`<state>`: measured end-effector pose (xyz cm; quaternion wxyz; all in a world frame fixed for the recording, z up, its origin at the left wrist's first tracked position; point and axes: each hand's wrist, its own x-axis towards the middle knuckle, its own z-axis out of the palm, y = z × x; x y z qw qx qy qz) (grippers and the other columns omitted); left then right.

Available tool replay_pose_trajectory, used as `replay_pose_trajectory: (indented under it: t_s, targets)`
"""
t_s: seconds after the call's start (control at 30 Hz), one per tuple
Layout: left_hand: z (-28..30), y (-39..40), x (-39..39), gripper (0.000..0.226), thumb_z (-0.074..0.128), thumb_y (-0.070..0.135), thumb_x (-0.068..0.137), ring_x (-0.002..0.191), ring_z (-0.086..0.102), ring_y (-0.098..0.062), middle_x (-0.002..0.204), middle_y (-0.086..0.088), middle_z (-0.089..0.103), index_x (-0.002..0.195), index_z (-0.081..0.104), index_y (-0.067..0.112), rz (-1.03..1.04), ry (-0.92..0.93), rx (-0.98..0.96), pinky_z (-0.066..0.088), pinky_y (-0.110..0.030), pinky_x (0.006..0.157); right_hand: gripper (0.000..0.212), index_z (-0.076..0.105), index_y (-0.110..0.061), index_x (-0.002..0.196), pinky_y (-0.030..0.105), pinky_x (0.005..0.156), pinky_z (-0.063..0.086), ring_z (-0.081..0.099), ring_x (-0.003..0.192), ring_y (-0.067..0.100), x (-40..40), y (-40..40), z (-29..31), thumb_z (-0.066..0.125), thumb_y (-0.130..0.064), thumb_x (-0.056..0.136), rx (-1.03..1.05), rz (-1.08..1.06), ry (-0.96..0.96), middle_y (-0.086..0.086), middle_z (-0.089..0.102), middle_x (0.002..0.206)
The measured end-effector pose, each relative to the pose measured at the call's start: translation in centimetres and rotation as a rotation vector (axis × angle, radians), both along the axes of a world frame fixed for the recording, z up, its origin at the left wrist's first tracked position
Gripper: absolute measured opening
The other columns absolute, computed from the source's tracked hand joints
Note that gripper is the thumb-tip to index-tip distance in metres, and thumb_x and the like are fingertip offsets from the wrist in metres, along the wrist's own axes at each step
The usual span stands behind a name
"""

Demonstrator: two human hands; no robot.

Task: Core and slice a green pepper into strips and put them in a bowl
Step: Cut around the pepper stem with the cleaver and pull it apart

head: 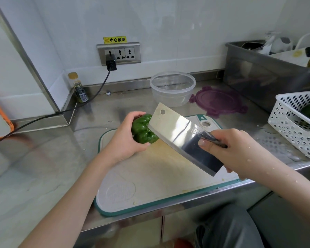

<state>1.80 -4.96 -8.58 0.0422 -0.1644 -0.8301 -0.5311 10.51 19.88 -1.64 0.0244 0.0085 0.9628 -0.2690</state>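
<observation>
Stainless steel desk (pixel 43 167) carries everything. White plastic cutting board with teal rim (pixel 150 185) lies at the desk's front edge; it is the landmark here. Grey metal tub (pixel 254 76) sits far right of the board against the wall, holding white items and utensils, too cluttered to tell apart. White perforated plastic basket (pixel 290 133) stands right of the board, something dark green inside, only partly seen. Clear round plastic bowl (pixel 172 88) sits behind the board, looks empty. Purple round plastic lid (pixel 220 102) lies flat just beside the bowl, behind the board's right corner.

Wide steel cleaver (pixel 183 138) is held tilted above the board, its far edge touching the pepper. Right hand (pixel 234 151) has fingers curled round the cleaver handle, thumb pressed on the blade's flat. Left hand (pixel 127 138) grips the whole glossy green bell pepper (pixel 143 131) over the board's back left corner, fingers wrapped over the top, thumb underneath; pepper sits raised off the board, between left hand and blade.

Small glass bottle with tan cap (pixel 78 88) stands behind-left of the board in the wall corner.
</observation>
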Motion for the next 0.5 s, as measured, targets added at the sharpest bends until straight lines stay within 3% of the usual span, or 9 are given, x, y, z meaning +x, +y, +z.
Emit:
replay_pose_trajectory:
  t_s: [0.2, 0.37, 0.5]
  targets:
    - [0.1, 0.0, 0.0, 0.080, 0.080, -0.003, 0.064, 0.112, 0.053, -0.001, 0.125, 0.009, 0.051, 0.127, 0.043, 0.029, 0.005, -0.001, -0.011, 0.045, -0.008, 0.086, 0.036, 0.055, -0.013, 0.070, 0.017, 0.031, 0.034, 0.039, 0.024, 0.006, 0.1, 0.0, 0.0, 0.052, -0.042, 0.091, -0.005, 0.004, -0.030, -0.002, 0.044, 0.044]
    - [0.2, 0.0, 0.1, 0.080, 0.080, -0.001, 0.065, 0.112, 0.050, 0.002, 0.125, 0.011, 0.049, 0.127, 0.041, 0.031, 0.019, 0.002, -0.053, 0.042, -0.004, 0.083, 0.041, 0.046, -0.010, 0.065, 0.017, 0.029, 0.029, 0.037, 0.025, 0.007, -0.1, -0.5, -0.1, 0.053, -0.041, 0.092, 0.009, 0.021, -0.016, -0.002, 0.041, 0.044]
    - [0.0, 0.0, 0.0, 0.079, 0.079, 0.002, 0.068, 0.114, 0.050, -0.004, 0.128, 0.008, 0.047, 0.127, 0.038, 0.034, 0.045, -0.014, -0.076, 0.042, -0.006, 0.084, 0.047, 0.036, -0.012, 0.063, 0.019, 0.033, 0.026, 0.036, 0.039, 0.016, -0.4, -1.3, -0.1, 0.052, -0.045, 0.091, 0.076, 0.034, 0.022, 0.000, 0.037, 0.048]
